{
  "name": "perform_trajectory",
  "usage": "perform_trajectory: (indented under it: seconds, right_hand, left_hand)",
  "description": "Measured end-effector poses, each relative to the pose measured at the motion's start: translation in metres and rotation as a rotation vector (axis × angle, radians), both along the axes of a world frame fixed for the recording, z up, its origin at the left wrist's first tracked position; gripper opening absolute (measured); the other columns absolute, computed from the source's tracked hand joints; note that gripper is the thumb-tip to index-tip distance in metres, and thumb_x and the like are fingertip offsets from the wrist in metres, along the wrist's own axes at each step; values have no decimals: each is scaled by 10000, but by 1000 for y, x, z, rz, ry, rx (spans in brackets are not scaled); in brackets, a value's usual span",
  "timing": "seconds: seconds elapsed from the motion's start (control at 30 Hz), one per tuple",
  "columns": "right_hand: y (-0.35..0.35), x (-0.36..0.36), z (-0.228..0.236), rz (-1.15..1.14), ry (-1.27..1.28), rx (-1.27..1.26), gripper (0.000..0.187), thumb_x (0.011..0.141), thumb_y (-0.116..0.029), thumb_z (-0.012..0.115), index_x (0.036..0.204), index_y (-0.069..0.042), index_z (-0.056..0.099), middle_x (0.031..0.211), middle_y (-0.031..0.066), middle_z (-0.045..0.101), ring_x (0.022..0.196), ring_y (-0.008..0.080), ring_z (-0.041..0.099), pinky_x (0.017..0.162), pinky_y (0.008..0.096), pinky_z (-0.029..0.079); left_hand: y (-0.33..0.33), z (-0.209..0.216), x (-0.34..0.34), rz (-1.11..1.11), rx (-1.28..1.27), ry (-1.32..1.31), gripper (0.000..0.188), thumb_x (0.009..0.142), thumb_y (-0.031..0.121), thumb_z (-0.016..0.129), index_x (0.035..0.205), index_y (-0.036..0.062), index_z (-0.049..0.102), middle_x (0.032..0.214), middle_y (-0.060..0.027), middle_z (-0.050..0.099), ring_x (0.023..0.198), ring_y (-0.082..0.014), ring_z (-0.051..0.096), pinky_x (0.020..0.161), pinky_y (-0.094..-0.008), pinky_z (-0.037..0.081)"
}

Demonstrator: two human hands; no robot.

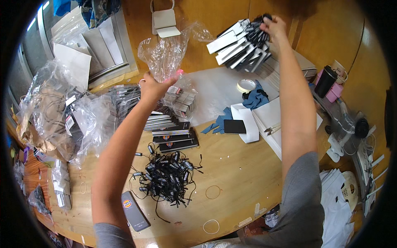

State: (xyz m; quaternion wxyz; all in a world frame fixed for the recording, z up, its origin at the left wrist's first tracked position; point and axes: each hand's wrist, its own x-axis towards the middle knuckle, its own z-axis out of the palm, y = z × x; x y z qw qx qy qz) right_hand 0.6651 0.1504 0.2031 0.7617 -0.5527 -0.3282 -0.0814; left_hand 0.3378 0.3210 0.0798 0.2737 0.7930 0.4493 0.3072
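Raised at the upper right, my right hand [273, 29] grips a bundle of hang tags [237, 45] by their gathered black strings; the white and black cards fan out to the left below it. My left hand [155, 87] is closed on a clear plastic bag [165, 56], which puffs up above the fingers. Beneath the left hand lie rows of stacked black tags [175, 134] and a bundled stack of small tags [180, 101]. A tangled heap of black tag strings [167, 177] rests on the table nearer me. Left of my forearm, clear bags [89, 124] hold more tags.
A grey card [135, 211] lies near the front edge beside rubber bands [213, 192]. At mid-right are a tape roll [246, 85], blue cloth scraps [256, 98], a black card [234, 126], pliers [272, 129] and white sheets. A black tumbler [326, 81] stands at far right.
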Motion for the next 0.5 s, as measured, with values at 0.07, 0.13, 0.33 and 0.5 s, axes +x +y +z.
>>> perform_trajectory:
  seconds: [0.07,0.13,0.33,0.5]
  right_hand:
    - [2,19,-35,-5,81,-44,191,705,6,583,878,47,513,699,90,531,547,157,548,475,262,508]
    - [-4,15,-65,-35,145,-167,90,740,-33,563,776,39,522,708,88,532,583,155,546,533,249,512]
    - [-59,20,-95,-230,261,-480,102,683,-33,615,700,22,532,657,74,544,541,148,543,455,238,501]
    - [-96,17,-106,-107,301,-635,95,681,-39,616,682,8,534,674,76,560,542,150,551,438,219,481]
  left_hand:
    - [0,0,-18,-82,23,-47,963,511,498,697,1184,-36,261,1127,-271,339,1055,-357,374,880,-354,332]
    - [8,-3,-40,-184,21,-79,958,514,488,702,1189,-29,260,1118,-270,349,1050,-356,378,879,-354,331]
    - [-12,4,-92,-270,-3,-12,792,607,325,705,1207,47,269,1128,-198,356,1033,-270,390,830,-320,349]
    - [-17,1,-122,-238,-51,33,699,661,227,679,1216,140,263,1153,-154,330,961,-226,413,718,-305,407]
